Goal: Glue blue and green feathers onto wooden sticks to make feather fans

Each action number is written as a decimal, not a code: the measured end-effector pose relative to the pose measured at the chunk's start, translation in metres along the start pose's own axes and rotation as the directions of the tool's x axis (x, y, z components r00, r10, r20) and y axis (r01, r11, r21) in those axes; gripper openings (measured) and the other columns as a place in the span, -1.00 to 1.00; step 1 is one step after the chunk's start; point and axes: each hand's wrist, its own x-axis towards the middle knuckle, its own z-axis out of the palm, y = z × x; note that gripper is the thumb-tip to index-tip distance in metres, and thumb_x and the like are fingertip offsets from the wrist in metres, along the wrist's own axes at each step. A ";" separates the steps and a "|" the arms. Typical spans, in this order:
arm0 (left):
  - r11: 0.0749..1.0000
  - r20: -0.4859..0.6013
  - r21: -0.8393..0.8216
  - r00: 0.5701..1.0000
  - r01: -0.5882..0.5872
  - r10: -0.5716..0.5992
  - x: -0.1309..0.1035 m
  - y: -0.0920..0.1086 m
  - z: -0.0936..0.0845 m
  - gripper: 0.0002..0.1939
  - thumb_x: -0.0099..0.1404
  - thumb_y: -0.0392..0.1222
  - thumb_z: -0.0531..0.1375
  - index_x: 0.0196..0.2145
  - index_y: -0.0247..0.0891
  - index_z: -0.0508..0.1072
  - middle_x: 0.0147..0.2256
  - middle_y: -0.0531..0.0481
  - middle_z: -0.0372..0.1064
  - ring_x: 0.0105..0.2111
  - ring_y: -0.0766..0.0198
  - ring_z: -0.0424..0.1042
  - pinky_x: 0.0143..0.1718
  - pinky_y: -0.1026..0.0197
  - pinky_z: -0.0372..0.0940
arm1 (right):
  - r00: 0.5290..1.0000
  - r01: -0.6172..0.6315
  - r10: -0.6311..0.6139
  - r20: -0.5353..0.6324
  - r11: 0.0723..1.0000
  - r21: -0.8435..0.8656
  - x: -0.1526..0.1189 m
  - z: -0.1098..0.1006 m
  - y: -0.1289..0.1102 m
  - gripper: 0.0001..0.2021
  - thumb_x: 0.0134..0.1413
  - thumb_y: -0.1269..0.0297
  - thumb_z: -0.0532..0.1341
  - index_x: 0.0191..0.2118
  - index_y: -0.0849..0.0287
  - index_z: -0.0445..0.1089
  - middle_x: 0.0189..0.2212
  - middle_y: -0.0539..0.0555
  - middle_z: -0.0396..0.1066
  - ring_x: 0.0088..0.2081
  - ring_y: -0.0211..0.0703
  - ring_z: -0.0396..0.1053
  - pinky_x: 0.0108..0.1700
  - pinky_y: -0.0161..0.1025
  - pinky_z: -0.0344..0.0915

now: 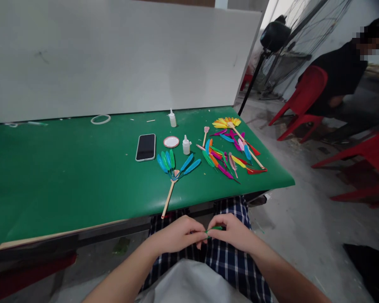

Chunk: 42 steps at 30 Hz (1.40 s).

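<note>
Over my lap, my left hand and my right hand meet, each pinched on a green feather. Most of the feather is hidden by the fingers. Just beyond, on the green table, lies a wooden-handled fan with blue and green feathers spread from its head. Its handle end reaches the table's front edge. To its right is a pile of loose feathers in many colours. A fan with yellow feathers lies behind the pile, and a small wooden stick with a pinkish head lies beside it.
A phone, a round white lid and two small white bottles, one near and one far, are on the table. A clear ring lies by the white partition. At right, a person sits on a red chair.
</note>
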 end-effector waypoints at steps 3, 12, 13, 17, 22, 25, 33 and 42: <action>0.989 -0.062 0.147 0.998 -0.006 0.016 0.002 0.001 -0.001 -0.66 0.30 -0.16 -0.02 -0.51 -0.33 0.42 -0.55 0.03 0.36 -0.50 0.41 0.33 -0.42 0.38 0.13 | 0.995 0.043 -0.056 -0.081 0.988 -0.150 0.001 -0.002 -0.005 -0.94 -0.13 0.39 0.20 -0.48 0.21 0.43 -0.51 -0.01 0.42 -0.41 -0.28 0.32 -0.32 -0.35 0.17; 0.989 0.071 -0.068 0.988 -0.130 0.135 -0.002 0.006 -0.001 -0.70 0.29 -0.21 -0.02 -0.44 -0.36 0.45 -0.54 0.00 0.37 -0.50 0.42 0.33 -0.42 0.40 0.19 | 0.979 -0.131 0.076 0.188 0.945 0.301 -0.002 -0.003 0.002 -0.86 -0.28 0.27 0.32 -0.52 0.22 0.42 -0.60 -0.07 0.36 -0.52 -0.36 0.26 -0.41 -0.37 0.17; 0.988 0.065 -0.086 0.989 -0.125 0.131 -0.002 0.005 0.000 -0.69 0.29 -0.21 -0.02 -0.44 -0.36 0.45 -0.55 0.00 0.37 -0.51 0.42 0.32 -0.43 0.40 0.19 | 0.978 -0.148 0.089 0.191 0.936 0.321 -0.002 -0.003 0.003 -0.84 -0.29 0.26 0.33 -0.52 0.22 0.42 -0.61 -0.07 0.35 -0.53 -0.36 0.26 -0.42 -0.37 0.17; 0.994 0.046 -0.078 0.996 -0.072 0.075 -0.001 0.001 0.000 -0.70 0.29 -0.22 -0.01 -0.45 -0.35 0.45 -0.57 0.02 0.35 -0.53 0.43 0.32 -0.45 0.40 0.18 | 0.994 -0.068 0.060 0.089 0.993 0.096 -0.003 -0.009 -0.001 -0.90 -0.16 0.27 0.26 -0.48 0.20 0.43 -0.56 -0.04 0.38 -0.49 -0.33 0.27 -0.39 -0.35 0.17; 1.000 -0.009 0.005 1.000 -0.013 0.013 0.000 0.006 -0.001 -0.69 0.29 -0.15 0.00 -0.44 -0.34 0.46 -0.51 0.00 0.40 -0.48 0.40 0.35 -0.41 0.38 0.18 | 0.999 0.031 -0.032 -0.004 0.984 -0.178 -0.006 -0.010 -0.014 -0.92 -0.11 0.37 0.18 -0.47 0.18 0.43 -0.49 -0.02 0.41 -0.40 -0.28 0.31 -0.30 -0.33 0.18; 0.995 0.064 -0.081 0.996 -0.058 0.063 0.000 0.007 0.000 -0.67 0.31 -0.13 -0.02 -0.38 -0.34 0.48 -0.51 -0.04 0.42 -0.46 0.39 0.35 -0.39 0.37 0.19 | 0.996 0.027 -0.022 0.088 0.998 -0.055 -0.004 -0.006 -0.008 -0.94 -0.13 0.33 0.22 -0.48 0.19 0.43 -0.51 -0.03 0.40 -0.43 -0.31 0.30 -0.32 -0.34 0.18; 0.955 0.061 -0.295 0.998 0.020 -0.002 0.002 -0.001 -0.002 -0.63 0.28 -0.06 0.02 -0.37 -0.40 0.49 -0.54 -0.06 0.40 -0.50 0.39 0.34 -0.41 0.36 0.22 | 0.986 -0.124 0.081 0.148 0.945 0.304 0.007 -0.012 0.003 -0.80 -0.25 0.23 0.33 -0.51 0.27 0.40 -0.62 -0.06 0.35 -0.55 -0.38 0.26 -0.43 -0.38 0.17; 0.885 0.078 -0.466 0.996 0.004 0.036 0.005 -0.002 -0.011 -0.67 0.26 -0.08 0.05 -0.37 -0.38 0.50 -0.54 -0.04 0.39 -0.49 0.38 0.35 -0.38 0.33 0.25 | 0.978 -0.174 0.074 0.194 0.802 0.572 0.012 -0.010 0.000 -0.86 -0.24 0.31 0.30 -0.57 0.27 0.37 -0.69 -0.08 0.30 -0.61 -0.43 0.21 -0.51 -0.43 0.09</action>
